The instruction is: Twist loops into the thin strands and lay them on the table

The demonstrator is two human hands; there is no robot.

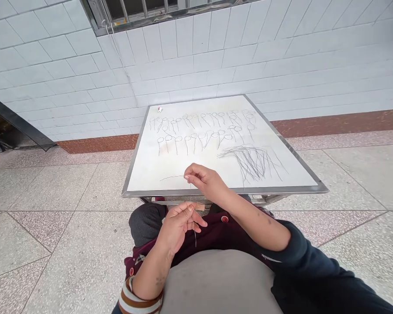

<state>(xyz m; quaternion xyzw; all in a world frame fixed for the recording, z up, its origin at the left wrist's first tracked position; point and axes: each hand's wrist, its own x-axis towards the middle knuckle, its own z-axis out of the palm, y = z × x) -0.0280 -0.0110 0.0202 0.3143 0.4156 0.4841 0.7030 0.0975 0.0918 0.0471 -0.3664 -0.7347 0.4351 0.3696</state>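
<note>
My right hand (205,179) is closed in a pinch on a thin wire (172,177) above the front edge of the white table (144,174). One end of the wire sticks out to the left of those fingers. Lower down, near my lap, my left hand (180,221) pinches the wire between thumb and forefinger, its other fingers loosely curled. A short length hangs below that hand. Between the two hands only a faint stretch of wire shows. To the right on the table lies a tangled pile of straight wires (253,161).
Several looped wires (194,140) with straight tails lie in rows across the table. A small red and white item (160,109) sits at its far left corner. Behind stands a tiled wall (183,65) with a barred window (144,8). Speckled tiles cover the floor (62,187).
</note>
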